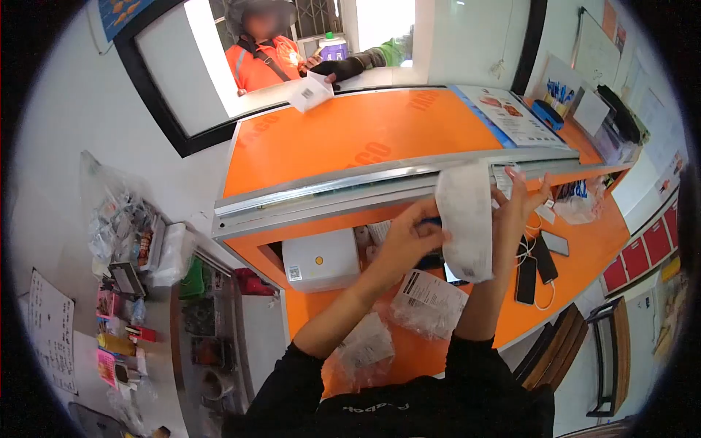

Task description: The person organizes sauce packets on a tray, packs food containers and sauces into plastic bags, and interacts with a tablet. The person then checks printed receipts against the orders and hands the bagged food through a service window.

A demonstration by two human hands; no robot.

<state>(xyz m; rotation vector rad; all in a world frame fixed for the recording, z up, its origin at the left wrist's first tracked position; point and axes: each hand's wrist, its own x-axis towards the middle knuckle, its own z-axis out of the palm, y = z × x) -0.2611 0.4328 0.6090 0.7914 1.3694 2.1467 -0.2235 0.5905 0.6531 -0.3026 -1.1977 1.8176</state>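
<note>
A long white paper receipt [465, 223] hangs upright in front of me, its print faint and unreadable. My left hand [409, 237] pinches its left edge between thumb and fingers. At the paper's right edge is my right hand [515, 201], fingers stretched upward and spread; whether its thumb side touches the paper is hard to tell. Below my hands, on the orange desk, lie a printed slip in clear plastic [429, 301] and a second plastic-wrapped slip [365, 342]. Part of a phone screen [454, 274] shows behind the receipt.
A white box [321, 259] sits under the raised orange counter [343, 142]. Phones with white cables [537, 266] lie to the right. Beyond the window, a person in orange stands near a gloved hand [342, 69] holding a white paper [310, 93]. Shelves stand left.
</note>
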